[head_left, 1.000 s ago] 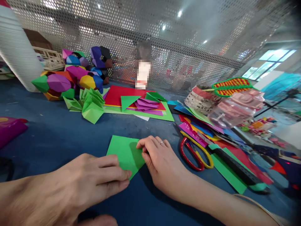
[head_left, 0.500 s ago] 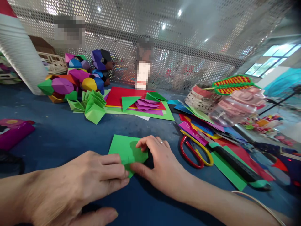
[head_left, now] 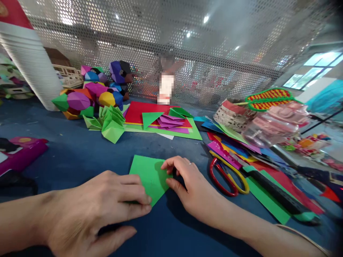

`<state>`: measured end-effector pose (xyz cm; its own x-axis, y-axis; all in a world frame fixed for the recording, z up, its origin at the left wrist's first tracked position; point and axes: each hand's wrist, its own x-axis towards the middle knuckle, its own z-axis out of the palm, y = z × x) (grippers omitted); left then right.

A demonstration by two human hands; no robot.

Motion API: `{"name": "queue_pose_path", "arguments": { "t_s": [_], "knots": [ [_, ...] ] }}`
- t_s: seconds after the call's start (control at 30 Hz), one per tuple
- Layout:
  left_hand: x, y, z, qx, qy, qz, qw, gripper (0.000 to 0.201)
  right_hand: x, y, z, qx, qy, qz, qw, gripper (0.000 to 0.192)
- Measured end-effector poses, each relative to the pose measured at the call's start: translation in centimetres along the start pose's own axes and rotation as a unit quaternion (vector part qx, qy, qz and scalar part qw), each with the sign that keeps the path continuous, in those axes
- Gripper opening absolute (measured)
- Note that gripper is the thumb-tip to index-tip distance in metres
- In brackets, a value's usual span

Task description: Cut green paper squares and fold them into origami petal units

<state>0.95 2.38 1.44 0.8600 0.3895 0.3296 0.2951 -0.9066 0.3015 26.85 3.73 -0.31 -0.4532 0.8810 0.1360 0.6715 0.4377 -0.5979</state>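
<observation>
A sheet of green paper (head_left: 146, 167) lies on the blue tabletop in front of me, its lower edges slanting to a corner near my left fingers. My left hand (head_left: 107, 207) lies over its lower left part, fingertips pressing it down, with the thumb spread away on the table. At the paper's right corner, my right hand (head_left: 184, 182) has its thumb and curled fingers on the edge. A short crease or slit shows near the sheet's middle.
Scissors (head_left: 222, 176) with red and yellow handles and a black-and-green cutter knife (head_left: 273, 191) lie at right. Behind are folded green pieces (head_left: 114, 125), red paper (head_left: 139, 112), colourful paper models (head_left: 77, 101), a pink bottle (head_left: 270, 128) and a white stack of cups (head_left: 34, 67).
My right thumb has moved from the paper's middle out to its right edge, uncovering more green surface. The left hand still presses down. The whole view has shifted slightly.
</observation>
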Motion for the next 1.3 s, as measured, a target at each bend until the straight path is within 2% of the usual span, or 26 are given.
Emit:
{"name": "queue_pose_path", "arguments": {
  "t_s": [0.17, 0.27, 0.37, 0.47, 0.63, 0.7, 0.83, 1.0, 1.13, 1.3],
  "knots": [
    [0.6, -1.0, -1.0, -0.059, -0.003, 0.036, 0.998, 0.055, -0.2, 0.3, 0.4, 0.015, 0.022, -0.039, 0.999, 0.022],
    [1.0, -2.2, -1.3, -0.08, -0.002, 0.045, 0.996, 0.071, -0.5, 0.5, 0.5, 0.028, 0.031, -0.097, 0.994, 0.03],
    [1.1, -2.7, -1.3, -0.08, -0.013, 0.043, 0.996, 0.076, -0.7, 0.5, 0.5, 0.028, 0.042, -0.144, 0.988, 0.035],
    [0.9, -2.4, -1.0, -0.089, -0.001, 0.037, 0.995, 0.067, -0.8, 0.5, 0.6, 0.029, 0.055, -0.178, 0.982, 0.035],
    [0.6, -2.2, -0.7, -0.12, 0.008, 0.007, 0.993, 0.031, -0.9, 0.4, 0.7, 0.028, 0.06, -0.239, 0.969, 0.032],
    [0.6, -2.5, -0.6, -0.144, 0.009, -0.02, 0.989, 0.023, -0.9, 0.3, 0.7, 0.027, 0.054, -0.262, 0.963, 0.032],
    [0.9, -2.8, -0.1, -0.193, 0.042, -0.069, 0.978, 0.016, -0.9, 0.2, 0.4, 0.028, 0.022, -0.297, 0.954, 0.036],
    [1.5, -2.4, 0.7, -0.221, 0.072, -0.132, 0.964, 0.01, -1.0, 0.2, 0.1, 0.0, -0.005, -0.333, 0.943, 0.032],
    [1.9, -2.1, 1.2, -0.229, 0.077, -0.167, 0.956, 0.011, -1.1, 0.0, 0.0, -0.038, -0.004, -0.352, 0.935, 0.03],
    [2.5, -2.2, 1.7, -0.183, 0.066, -0.211, 0.958, 0.013, -1.1, -0.4, -0.1, -0.07, -0.002, -0.372, 0.925, 0.029]
  ]
}}
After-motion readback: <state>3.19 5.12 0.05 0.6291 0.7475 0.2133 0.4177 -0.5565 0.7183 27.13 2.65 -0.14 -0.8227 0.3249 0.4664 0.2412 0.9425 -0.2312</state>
